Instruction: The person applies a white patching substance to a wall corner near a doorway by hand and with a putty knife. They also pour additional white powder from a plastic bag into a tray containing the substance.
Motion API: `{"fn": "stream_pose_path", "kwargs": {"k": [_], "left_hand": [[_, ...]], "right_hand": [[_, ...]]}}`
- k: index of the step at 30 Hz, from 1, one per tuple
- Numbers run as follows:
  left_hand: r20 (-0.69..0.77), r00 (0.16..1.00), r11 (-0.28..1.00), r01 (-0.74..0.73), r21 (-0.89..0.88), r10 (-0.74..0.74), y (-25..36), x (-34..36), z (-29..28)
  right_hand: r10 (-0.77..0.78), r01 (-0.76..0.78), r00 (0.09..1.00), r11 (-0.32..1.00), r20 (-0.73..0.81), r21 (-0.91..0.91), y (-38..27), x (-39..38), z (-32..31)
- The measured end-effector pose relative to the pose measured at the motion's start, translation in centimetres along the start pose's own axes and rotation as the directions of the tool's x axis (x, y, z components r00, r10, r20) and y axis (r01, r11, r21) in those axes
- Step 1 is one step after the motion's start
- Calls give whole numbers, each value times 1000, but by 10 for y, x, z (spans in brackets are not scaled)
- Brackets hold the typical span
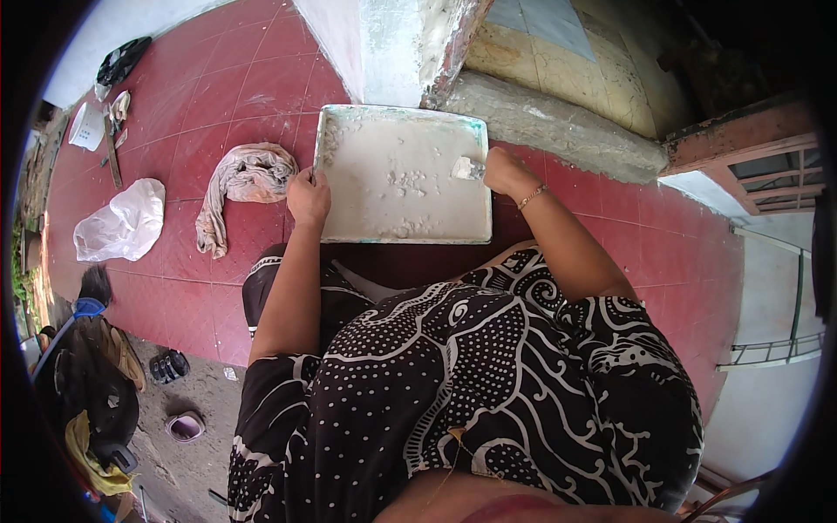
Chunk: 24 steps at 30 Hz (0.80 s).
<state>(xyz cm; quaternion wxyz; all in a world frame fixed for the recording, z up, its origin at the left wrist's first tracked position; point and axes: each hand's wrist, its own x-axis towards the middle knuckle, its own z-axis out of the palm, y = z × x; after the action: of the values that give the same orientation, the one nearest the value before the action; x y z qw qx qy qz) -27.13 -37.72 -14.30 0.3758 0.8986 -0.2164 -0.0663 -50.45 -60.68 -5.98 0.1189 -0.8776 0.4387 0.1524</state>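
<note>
Tray [340,131]: shallow, rectangular, pale metal with greenish edges, resting on the red tiled floor [218,78] directly ahead of the knees, below a whitewashed pillar [384,44]. Coated inside with a whitish paste [392,187], smooth in most parts, lumpy near the middle and along the near edge.

Left hand [309,197]: at the tray's left rim, fingers curled over the edge and pressed together around it, thumb side on the outer face.

Right hand [505,169]: over the tray's right side, fingers closed around the handle of a scraper [466,168]; flat blade, smeared white, pointing left and touching the paste. Thin bracelet [530,197] on that wrist.

Cloth [244,179]: beige, crumpled and twisted, on the floor just beside the tray's left edge, one tail trailing toward the near side.

Plastic bag [122,222]: white, crumpled, well to the left of the cloth.

Small tools and a white container [87,126]: further left and further off, too small to tell apart.

Black bag [122,59]: near the far left corner of the floor.

Dress [471,366]: black with white dots and wavy lines, filling the lower middle.

Sandals [170,366]: on the grey ground at lower left, beside a dark heap of items.

Concrete step [558,126]: behind the tray on the right, with worn pale tiles above.
</note>
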Motion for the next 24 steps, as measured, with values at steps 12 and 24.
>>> {"fn": "stream_pose_path", "kwargs": {"k": [12, 24], "left_hand": [[214, 940, 779, 341, -526, -267, -42, 20, 2], [211, 937, 733, 350, -584, -280, -19, 16, 1]], "right_hand": [[-23, 29, 998, 994, -62, 106, 6, 56, 20], [-71, 207, 917, 926, -392, 317, -98, 60, 79]]}}
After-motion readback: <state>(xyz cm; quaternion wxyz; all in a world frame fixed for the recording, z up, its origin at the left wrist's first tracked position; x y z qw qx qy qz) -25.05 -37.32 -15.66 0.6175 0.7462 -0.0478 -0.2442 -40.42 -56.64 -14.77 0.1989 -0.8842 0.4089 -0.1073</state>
